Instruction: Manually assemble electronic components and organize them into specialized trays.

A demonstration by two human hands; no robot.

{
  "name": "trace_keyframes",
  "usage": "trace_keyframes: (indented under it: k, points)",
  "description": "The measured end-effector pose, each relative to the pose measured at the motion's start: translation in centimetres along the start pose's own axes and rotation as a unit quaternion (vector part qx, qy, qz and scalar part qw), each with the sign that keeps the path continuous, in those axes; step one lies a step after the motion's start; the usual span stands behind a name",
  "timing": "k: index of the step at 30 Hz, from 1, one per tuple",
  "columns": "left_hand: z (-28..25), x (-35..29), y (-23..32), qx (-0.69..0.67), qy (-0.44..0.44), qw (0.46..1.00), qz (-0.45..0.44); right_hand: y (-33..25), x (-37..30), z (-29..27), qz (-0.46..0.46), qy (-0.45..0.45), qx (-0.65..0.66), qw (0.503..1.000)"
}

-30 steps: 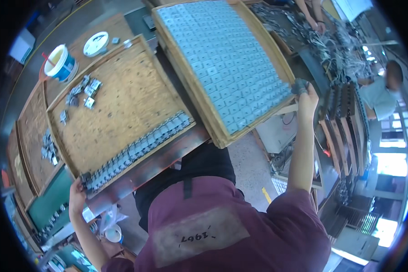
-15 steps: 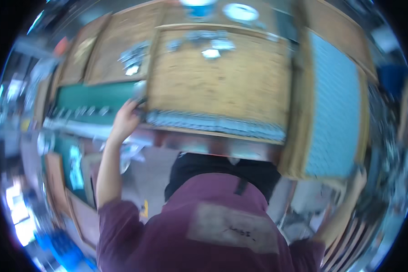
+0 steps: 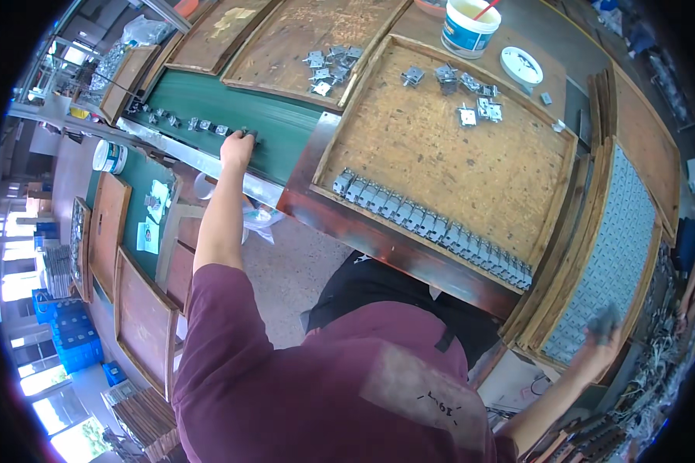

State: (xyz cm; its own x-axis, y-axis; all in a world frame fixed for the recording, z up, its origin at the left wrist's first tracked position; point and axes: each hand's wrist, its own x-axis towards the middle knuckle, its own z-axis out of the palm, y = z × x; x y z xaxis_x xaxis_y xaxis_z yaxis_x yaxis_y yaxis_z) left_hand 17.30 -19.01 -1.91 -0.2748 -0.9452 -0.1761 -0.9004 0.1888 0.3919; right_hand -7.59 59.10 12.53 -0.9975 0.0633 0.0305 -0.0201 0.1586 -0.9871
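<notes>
My left hand [image 3: 238, 149] reaches over the green conveyor belt [image 3: 286, 127], its fingers closed around a small dark metal part [image 3: 250, 134]. A line of similar small metal parts [image 3: 201, 125] lies on the belt to its left. Over at the right, my right hand [image 3: 599, 356] is closed on a small grey metal part [image 3: 605, 322], blurred by motion. Below it is a wooden tray [image 3: 534, 339] packed with rows of grey metal parts [image 3: 606, 239]. In front of me, a shallow wooden tray [image 3: 448, 135] holds one row of metal parts [image 3: 432, 224] along its near edge.
Loose metal parts [image 3: 479, 108] lie at the middle tray's far end. Behind it stand a white-and-blue bucket [image 3: 469, 29] with a red stick and a round white lid [image 3: 521, 66]. More metal parts [image 3: 332, 68] lie on another wooden board [image 3: 286, 42]. Blue crates [image 3: 76, 339] stand at left.
My view has turned, so the trays appear tilted. My left hand has moved from the middle tray's left edge out over the belt. My right hand has shifted onto the packed tray's near end.
</notes>
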Motion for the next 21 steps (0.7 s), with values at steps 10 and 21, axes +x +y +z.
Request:
trace_keyframes:
  k: [10, 21]
  points:
    - [-0.7, -21.8, 14.5, -0.589, -0.333, 0.717, 0.167, -5.0, -7.7, 20.7, 0.092, -0.282, 0.055, 0.954]
    - [-0.8, -33.0, 19.0, -0.545, -0.523, 0.622, 0.206, -6.0, -10.0, 23.2, -0.326, -0.286, -0.211, 0.876]
